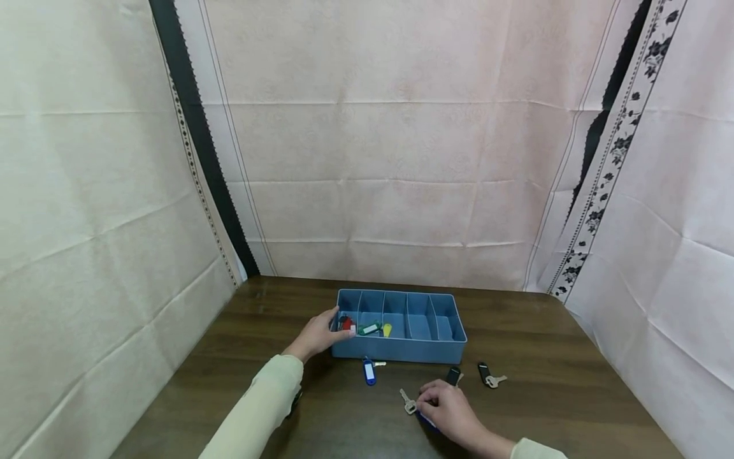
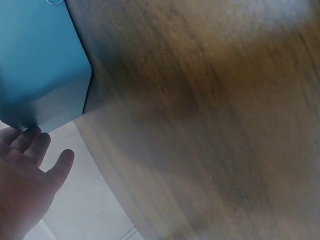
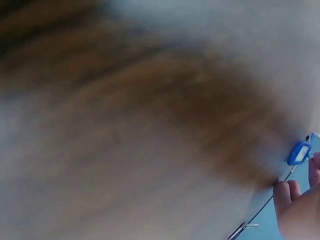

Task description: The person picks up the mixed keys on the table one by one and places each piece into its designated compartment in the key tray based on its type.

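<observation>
- Brown wood-grain table (image 1: 573,414) spreads under both sets of fingers, its dull sheen catching light nearer the wearer.
- Beyond the fingertips hang pale creased cloths: a back cloth (image 1: 373,140), a left cloth (image 1: 86,191) and a right cloth (image 1: 676,223), the last edged with a dark floral border (image 1: 619,146) (fold lines run straight across).
- The left hand (image 1: 318,335) touches the left end of the blue tray (image 1: 401,349), fingers spread, thumb at its near corner.
- Just beside that thumb, inside the tray, lie a red tag (image 1: 346,324), then a green tag (image 1: 369,329) and a yellow tag (image 1: 387,329), each in its own compartment.
- The right hand (image 1: 453,411) pinches between thumb and forefinger where a silver key (image 1: 410,404) meets its blue tag (image 1: 429,423); whether it is lifted, I cannot tell.
- Just past the right fingers lies a black tag (image 1: 453,375); another black-tagged key (image 1: 484,371) sits farther right.
- Between the two hands, near the tray, rests a blue-tagged key (image 1: 369,371).
</observation>
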`<action>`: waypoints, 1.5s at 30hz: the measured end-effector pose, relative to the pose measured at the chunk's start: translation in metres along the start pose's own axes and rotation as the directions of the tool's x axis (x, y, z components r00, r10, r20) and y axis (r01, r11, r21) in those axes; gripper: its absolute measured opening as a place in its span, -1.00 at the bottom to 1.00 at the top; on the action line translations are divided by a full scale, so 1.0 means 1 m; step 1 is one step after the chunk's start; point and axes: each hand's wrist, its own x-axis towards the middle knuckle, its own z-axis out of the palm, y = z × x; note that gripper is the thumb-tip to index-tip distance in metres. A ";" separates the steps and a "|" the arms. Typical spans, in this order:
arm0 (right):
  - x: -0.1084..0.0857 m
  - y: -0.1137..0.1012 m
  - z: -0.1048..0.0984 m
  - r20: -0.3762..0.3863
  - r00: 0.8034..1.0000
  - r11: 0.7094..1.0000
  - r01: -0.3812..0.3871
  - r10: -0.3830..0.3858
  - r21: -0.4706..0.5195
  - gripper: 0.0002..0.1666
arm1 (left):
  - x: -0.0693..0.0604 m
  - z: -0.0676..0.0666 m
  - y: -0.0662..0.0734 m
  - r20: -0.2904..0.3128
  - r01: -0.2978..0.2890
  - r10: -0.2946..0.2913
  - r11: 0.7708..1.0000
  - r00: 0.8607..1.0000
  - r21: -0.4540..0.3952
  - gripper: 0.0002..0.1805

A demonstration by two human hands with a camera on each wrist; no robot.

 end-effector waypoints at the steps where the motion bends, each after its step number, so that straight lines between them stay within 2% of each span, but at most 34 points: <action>1: 0.001 0.000 0.000 -0.006 1.000 1.000 -0.003 0.003 0.004 -0.87 | 0.000 0.000 0.000 -0.001 0.004 -0.004 1.000 1.000 -0.003 0.10; 8: 0.011 -0.005 -0.008 0.013 0.996 0.994 -0.088 0.087 0.070 -0.86 | -0.002 0.000 0.001 0.000 0.003 -0.003 1.000 1.000 -0.014 0.11; 13: 0.022 -0.010 -0.015 -0.043 0.989 0.984 -0.134 0.140 0.119 -0.86 | -0.002 0.001 0.002 0.001 0.001 -0.001 1.000 1.000 -0.015 0.12; 21: 0.042 -0.016 -0.030 -0.151 0.970 0.970 -0.161 0.190 0.183 -0.85 | -0.001 0.001 0.001 0.002 -0.006 0.006 1.000 1.000 -0.012 0.08; 25: 0.050 -0.021 -0.043 -0.154 0.964 0.954 -0.172 0.214 0.246 -0.90 | -0.001 0.000 0.001 0.008 -0.009 0.010 1.000 1.000 -0.022 0.01; 29: 0.059 -0.025 -0.056 -0.144 0.963 0.940 -0.180 0.229 0.290 -0.89 | -0.001 0.000 0.002 0.008 -0.006 0.007 1.000 1.000 -0.020 0.04; 36: 0.085 -0.024 -0.068 -0.159 0.944 0.925 -0.233 0.290 0.302 -0.79 | -0.003 -0.002 0.002 0.004 0.005 -0.005 1.000 1.000 -0.019 0.03; 45: 0.116 -0.006 -0.069 -0.216 0.910 0.925 -0.305 0.353 0.229 -0.71 | -0.003 -0.001 0.001 0.011 -0.002 0.002 1.000 1.000 -0.031 0.01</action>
